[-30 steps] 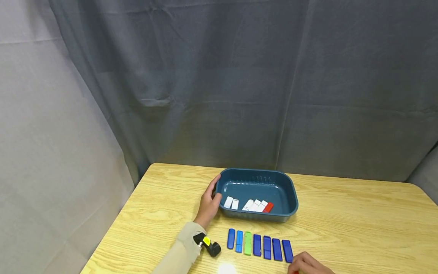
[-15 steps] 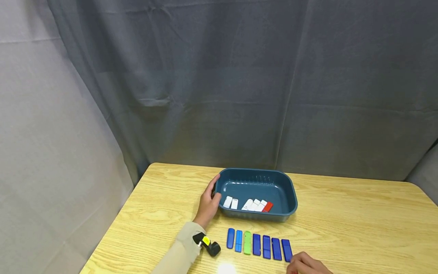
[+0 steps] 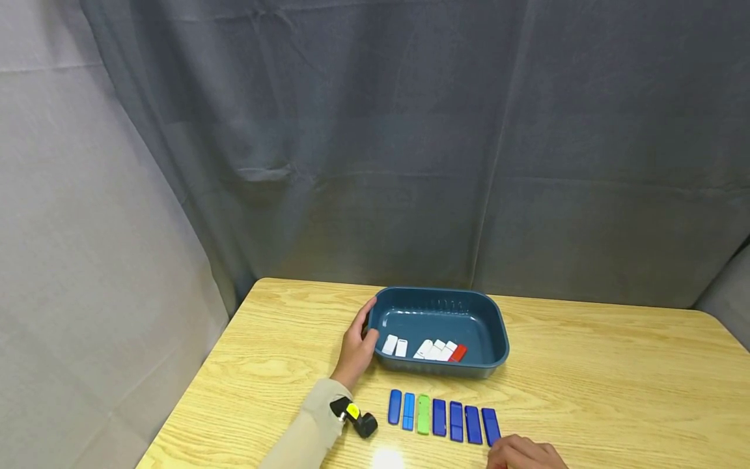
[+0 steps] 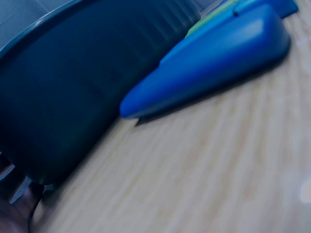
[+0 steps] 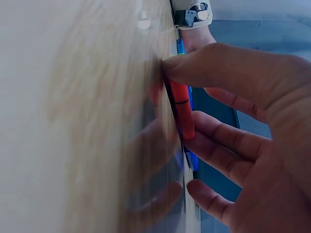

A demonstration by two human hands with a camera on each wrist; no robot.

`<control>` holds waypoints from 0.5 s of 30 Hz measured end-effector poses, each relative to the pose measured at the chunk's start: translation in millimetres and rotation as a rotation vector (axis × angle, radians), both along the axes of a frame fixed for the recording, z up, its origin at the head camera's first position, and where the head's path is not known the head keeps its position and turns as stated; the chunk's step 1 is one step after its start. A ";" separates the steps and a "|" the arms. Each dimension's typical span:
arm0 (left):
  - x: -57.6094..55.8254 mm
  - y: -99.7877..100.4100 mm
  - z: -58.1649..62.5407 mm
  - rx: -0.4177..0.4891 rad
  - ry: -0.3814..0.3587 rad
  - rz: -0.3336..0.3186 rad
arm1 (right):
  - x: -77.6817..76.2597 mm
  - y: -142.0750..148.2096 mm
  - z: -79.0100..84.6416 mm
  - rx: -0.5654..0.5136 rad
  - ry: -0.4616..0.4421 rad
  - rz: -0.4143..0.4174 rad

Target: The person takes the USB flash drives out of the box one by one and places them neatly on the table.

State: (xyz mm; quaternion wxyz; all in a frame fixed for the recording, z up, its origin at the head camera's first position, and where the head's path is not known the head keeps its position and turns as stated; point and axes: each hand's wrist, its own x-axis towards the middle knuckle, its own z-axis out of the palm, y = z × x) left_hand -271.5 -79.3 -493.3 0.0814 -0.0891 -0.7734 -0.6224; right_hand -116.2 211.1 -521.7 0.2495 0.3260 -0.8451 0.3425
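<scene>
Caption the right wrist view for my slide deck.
Right hand holds a red piece at the wooden table's surface, with blue pieces just beyond.

A red USB stick [image 5: 183, 114], crossed by a dark seam, is pinched in the right fingers [image 5: 228, 135] close to the counter [image 3: 597, 384]. At its eleven o'clock, a dark-teal tub [image 3: 448, 324] stands upright and open; at ten, blue sticks [image 3: 456, 422] and one green stick [image 3: 423, 415] lie in a row.

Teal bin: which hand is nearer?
Left: the left hand holds the left end of the bin; the right hand is apart, on the near side, at a red piece.
</scene>
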 end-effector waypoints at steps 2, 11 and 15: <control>-0.2 -0.1 -0.2 -0.001 -0.002 0.000 | 2.2 -1.0 1.2 0.028 -0.021 -0.045; -0.4 0.0 -1.0 -0.010 0.004 0.001 | 7.7 -4.0 4.9 0.092 -0.079 -0.148; -0.4 0.0 -1.1 -0.010 0.002 0.003 | 7.6 -3.4 5.1 0.096 -0.062 -0.135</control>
